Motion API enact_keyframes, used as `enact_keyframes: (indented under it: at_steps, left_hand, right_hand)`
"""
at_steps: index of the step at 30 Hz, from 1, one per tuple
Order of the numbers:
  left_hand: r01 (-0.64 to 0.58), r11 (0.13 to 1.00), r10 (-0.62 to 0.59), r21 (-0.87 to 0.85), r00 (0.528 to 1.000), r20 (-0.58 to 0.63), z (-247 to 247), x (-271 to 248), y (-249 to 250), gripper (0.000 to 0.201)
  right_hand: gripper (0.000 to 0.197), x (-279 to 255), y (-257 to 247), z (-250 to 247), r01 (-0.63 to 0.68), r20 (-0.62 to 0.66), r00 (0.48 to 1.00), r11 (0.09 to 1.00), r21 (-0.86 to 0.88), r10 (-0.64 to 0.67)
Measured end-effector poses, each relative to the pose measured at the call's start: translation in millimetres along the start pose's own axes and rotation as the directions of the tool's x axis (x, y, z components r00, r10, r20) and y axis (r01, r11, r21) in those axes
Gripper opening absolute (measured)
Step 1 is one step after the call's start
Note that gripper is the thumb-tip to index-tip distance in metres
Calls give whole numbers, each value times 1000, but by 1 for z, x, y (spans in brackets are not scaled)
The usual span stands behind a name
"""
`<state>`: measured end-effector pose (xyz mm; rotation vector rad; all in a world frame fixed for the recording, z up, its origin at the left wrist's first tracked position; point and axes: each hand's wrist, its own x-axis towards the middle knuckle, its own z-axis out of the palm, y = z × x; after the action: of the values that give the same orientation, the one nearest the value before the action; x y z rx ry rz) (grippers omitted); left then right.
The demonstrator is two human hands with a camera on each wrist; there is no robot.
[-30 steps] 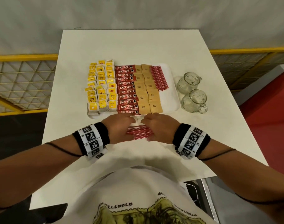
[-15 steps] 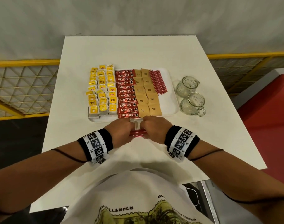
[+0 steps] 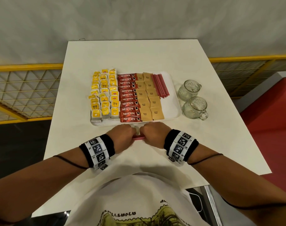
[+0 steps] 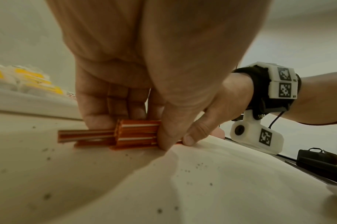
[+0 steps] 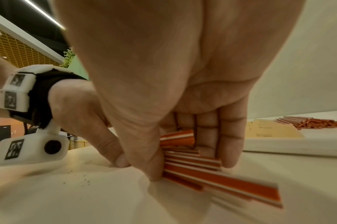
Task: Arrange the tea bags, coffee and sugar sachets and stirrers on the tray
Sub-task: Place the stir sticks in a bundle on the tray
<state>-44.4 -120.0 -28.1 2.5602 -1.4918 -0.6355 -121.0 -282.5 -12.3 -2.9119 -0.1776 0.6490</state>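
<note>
Left hand: just short of the tray's near edge, knuckles up; grip curled, thumb and fingers pinching one end of the loose stirrer bundle
Right hand: beside the left, nearly touching; grip likewise curled, thumb and fingers pinching the other end of the same bundle
Loose stirrer bundle: red-and-white sticks lying crosswise on the counter between the two hands; ends uneven, some sticking out past the fingers in both wrist views; off the tray, just in front of it
Tray: white, rectangular, mid-counter
Tea bags: yellow-tagged, in three columns on the tray's left part
Coffee sachets: red, one overlapping column right of the tea bags
Sugar sachets: brown, two overlapping columns right of the coffee
Stirrers on tray: red sticks lying lengthwise at the far right of the tray, beside the sugar; near right corner of the tray bare
Glass jugs: two, clear, standing on the counter right of the tray, close together
Wristbands: black, with white marker blocks, one on each wrist
</note>
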Motion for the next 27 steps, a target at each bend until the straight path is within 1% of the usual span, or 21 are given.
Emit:
enact_keyframes:
  at_steps: [4,10,12,15,18,20,22,25,27]
  left_hand:
    - [0,1000,-2,31,999,44,1,1,-1,19]
    - [1,996,-8,84,997,83,7,-1,-1,24]
    - [-7,992,-4,123,996,85,8,-2,3,24]
    - [-15,990,4,139,996,86,8,-3,6,22]
    - [-40,987,27,156,996,85,11,-5,4,19]
    - [-60,988,51,140,996,72,12,-7,4,21]
    - [-63,989,52,132,995,83,11,-9,5,25]
    - [-54,983,35,177,994,107,11,-10,7,23]
    - [-59,980,37,191,992,118,12,-11,7,23]
  right_hand:
    - [16,-2,-2,3,38,9,999,999,11,-39]
    - [25,-5,-2,10,63,-47,997,998,-31,-65]
    - [24,-6,-1,12,74,-60,995,997,-31,-76]
    - [23,-7,0,12,60,-36,997,998,-34,-61]
    - [27,-9,-3,15,68,-38,997,993,-101,-72]
    - [29,-10,-5,19,88,-63,993,983,-159,-99]
    - [26,-13,-6,23,126,-88,985,973,-195,-145]
    - [17,-13,-3,30,108,-146,979,972,-207,-139]
    - [17,-11,-3,32,109,-182,973,977,-184,-143]
